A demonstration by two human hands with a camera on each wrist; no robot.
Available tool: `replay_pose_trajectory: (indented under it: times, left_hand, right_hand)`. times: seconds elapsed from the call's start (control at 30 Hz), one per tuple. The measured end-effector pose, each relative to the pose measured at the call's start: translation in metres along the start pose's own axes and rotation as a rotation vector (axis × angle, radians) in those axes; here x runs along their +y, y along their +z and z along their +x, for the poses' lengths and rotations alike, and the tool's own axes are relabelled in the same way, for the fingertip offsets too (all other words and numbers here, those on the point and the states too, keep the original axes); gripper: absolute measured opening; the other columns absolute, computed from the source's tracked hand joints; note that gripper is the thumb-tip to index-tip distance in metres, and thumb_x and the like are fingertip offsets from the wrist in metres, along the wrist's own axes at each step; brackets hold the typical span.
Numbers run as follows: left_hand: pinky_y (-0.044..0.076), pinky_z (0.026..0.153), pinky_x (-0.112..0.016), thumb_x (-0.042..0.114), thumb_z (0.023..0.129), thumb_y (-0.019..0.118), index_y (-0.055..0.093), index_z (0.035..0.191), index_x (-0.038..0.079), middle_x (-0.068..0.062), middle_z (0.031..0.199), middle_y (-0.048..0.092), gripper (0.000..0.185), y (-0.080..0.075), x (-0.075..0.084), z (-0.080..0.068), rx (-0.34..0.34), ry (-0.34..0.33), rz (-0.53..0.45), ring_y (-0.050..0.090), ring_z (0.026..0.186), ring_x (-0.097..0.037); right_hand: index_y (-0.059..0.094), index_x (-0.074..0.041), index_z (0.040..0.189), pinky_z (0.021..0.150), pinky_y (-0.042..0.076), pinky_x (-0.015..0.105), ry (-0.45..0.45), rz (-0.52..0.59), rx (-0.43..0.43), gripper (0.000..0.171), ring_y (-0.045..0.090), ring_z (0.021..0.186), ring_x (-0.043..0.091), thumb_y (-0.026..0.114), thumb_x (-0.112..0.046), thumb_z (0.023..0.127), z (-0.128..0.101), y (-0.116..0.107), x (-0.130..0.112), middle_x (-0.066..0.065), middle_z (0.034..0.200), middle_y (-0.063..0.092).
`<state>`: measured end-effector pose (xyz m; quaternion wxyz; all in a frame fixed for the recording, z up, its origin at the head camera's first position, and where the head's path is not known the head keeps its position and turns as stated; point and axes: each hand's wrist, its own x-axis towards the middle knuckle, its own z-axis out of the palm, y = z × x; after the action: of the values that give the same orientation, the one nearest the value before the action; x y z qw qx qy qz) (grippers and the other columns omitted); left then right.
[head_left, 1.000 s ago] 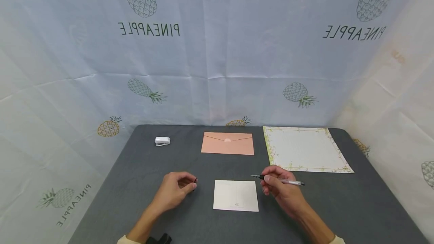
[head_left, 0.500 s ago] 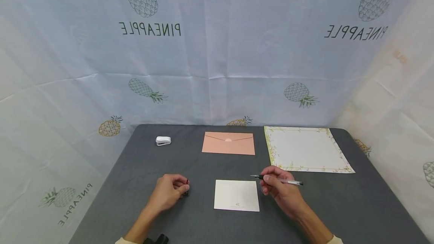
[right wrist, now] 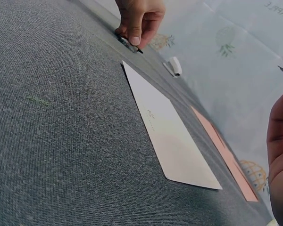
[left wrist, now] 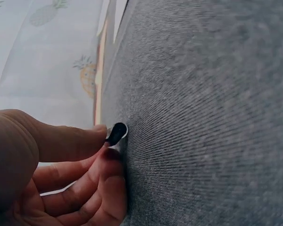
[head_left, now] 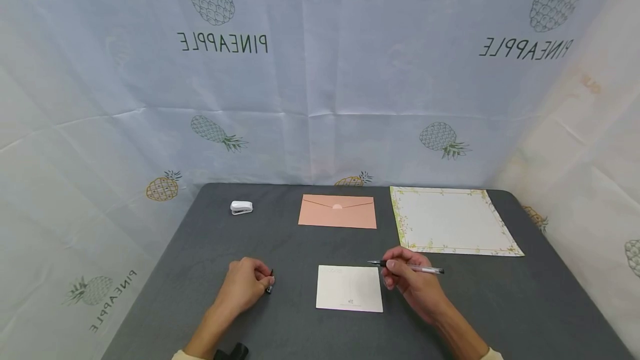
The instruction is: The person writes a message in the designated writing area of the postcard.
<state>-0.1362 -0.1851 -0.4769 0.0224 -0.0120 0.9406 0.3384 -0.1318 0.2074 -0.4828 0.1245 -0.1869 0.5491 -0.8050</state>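
Left hand [head_left: 243,283] has shifted left, pinching a small dark plastic cap [left wrist: 117,133] left of the white rectangular paper card [head_left: 349,289]; slackening could roll it. Right hand [head_left: 411,279] grips a clear-barrelled pen [head_left: 424,268]; dipping it could ink the card.

The card [head_left: 349,288] lies on the surface [head_left: 300,249] between the left hand [head_left: 243,285] and the right hand [head_left: 412,285]. Behind it lies the envelope [head_left: 337,211], with the stapler [head_left: 241,208] to the left and the large sheet [head_left: 452,220] to the right. The cap [head_left: 270,288] is in the left hand's fingers, left of the card; the pen [head_left: 425,269] is in the right hand's, its tip near the card's far right corner. A cloth [head_left: 320,76] hangs behind the surface.
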Motion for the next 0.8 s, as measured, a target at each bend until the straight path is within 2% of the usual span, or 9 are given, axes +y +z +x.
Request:
replay_pose_trajectory:
  times: [0.1, 0.2, 0.3, 0.37, 0.47, 0.6, 0.7, 0.8]
  left_hand:
    - [0.053, 0.061, -0.033, 0.009, 0.087, 0.091, 0.080, 0.089, 0.009, 0.004, 0.073, 0.072, 0.011, 0.000, 0.001, -0.001, 0.008, 0.002, 0.026, 0.062, 0.066, -0.009]
    - [0.053, 0.064, -0.034, 0.010, 0.087, 0.092, 0.080, 0.093, 0.008, 0.005, 0.076, 0.072, 0.013, 0.000, 0.003, -0.002, 0.044, 0.008, 0.052, 0.062, 0.069, -0.009]
    - [0.054, 0.065, -0.033, 0.010, 0.086, 0.092, 0.081, 0.098, 0.006, 0.004, 0.078, 0.072, 0.016, 0.000, 0.005, -0.004, 0.092, 0.057, 0.069, 0.062, 0.069, -0.007]
    - [0.055, 0.066, -0.031, 0.008, 0.085, 0.092, 0.082, 0.100, 0.006, 0.003, 0.080, 0.073, 0.018, 0.001, 0.007, -0.005, 0.128, 0.116, 0.065, 0.063, 0.069, -0.005]
    - [0.056, 0.066, -0.027, 0.005, 0.084, 0.093, 0.082, 0.105, 0.004, 0.000, 0.086, 0.077, 0.023, 0.005, 0.011, -0.005, 0.146, 0.223, 0.017, 0.065, 0.071, -0.006]
    - [0.061, 0.073, -0.029, 0.005, 0.083, 0.094, 0.082, 0.111, 0.003, -0.005, 0.099, 0.081, 0.030, 0.012, 0.014, -0.003, 0.130, 0.390, -0.024, 0.073, 0.081, -0.014]
    - [0.065, 0.084, -0.036, 0.007, 0.082, 0.095, 0.082, 0.113, 0.003, -0.006, 0.108, 0.083, 0.034, 0.019, 0.016, -0.001, 0.116, 0.526, -0.002, 0.078, 0.094, -0.021]
    - [0.065, 0.094, -0.042, 0.010, 0.082, 0.095, 0.081, 0.117, 0.002, -0.006, 0.115, 0.083, 0.038, 0.024, 0.021, 0.002, 0.085, 0.615, 0.027, 0.080, 0.106, -0.023]
  right_hand:
    - [0.072, -0.012, 0.115, 0.075, 0.061, 0.018, 0.004, 0.003, 0.002, 0.026, 0.070, 0.081, 0.005, 0.050, 0.003, 0.112, 0.000, 0.000, 0.001, -0.002, 0.098, 0.078]
    - [0.072, -0.011, 0.115, 0.075, 0.061, 0.019, 0.004, 0.000, 0.006, 0.026, 0.070, 0.081, 0.005, 0.050, 0.003, 0.112, 0.000, 0.000, 0.001, -0.001, 0.097, 0.078]
    - [0.072, -0.012, 0.114, 0.075, 0.061, 0.019, 0.003, -0.005, 0.015, 0.026, 0.069, 0.080, 0.005, 0.050, 0.003, 0.112, -0.001, -0.001, 0.002, -0.002, 0.097, 0.078]
    - [0.071, -0.012, 0.114, 0.074, 0.061, 0.019, 0.003, -0.008, 0.021, 0.026, 0.069, 0.080, 0.005, 0.050, 0.003, 0.112, -0.001, -0.001, 0.002, -0.002, 0.097, 0.078]
    - [0.071, -0.012, 0.114, 0.074, 0.061, 0.019, 0.001, -0.009, 0.026, 0.026, 0.069, 0.080, 0.005, 0.050, 0.003, 0.112, -0.001, 0.000, 0.002, -0.002, 0.097, 0.078]
    - [0.071, -0.012, 0.114, 0.074, 0.060, 0.019, -0.007, -0.004, 0.030, 0.026, 0.069, 0.080, 0.005, 0.049, 0.002, 0.113, 0.000, 0.000, 0.002, -0.002, 0.096, 0.077]
    - [0.070, -0.012, 0.114, 0.075, 0.060, 0.019, -0.018, -0.003, 0.035, 0.025, 0.069, 0.081, 0.005, 0.048, 0.001, 0.114, 0.001, 0.001, 0.001, -0.003, 0.096, 0.077]
    - [0.070, -0.012, 0.115, 0.075, 0.060, 0.019, -0.028, -0.005, 0.038, 0.026, 0.069, 0.081, 0.006, 0.048, 0.000, 0.114, 0.003, 0.001, 0.001, -0.003, 0.096, 0.077]
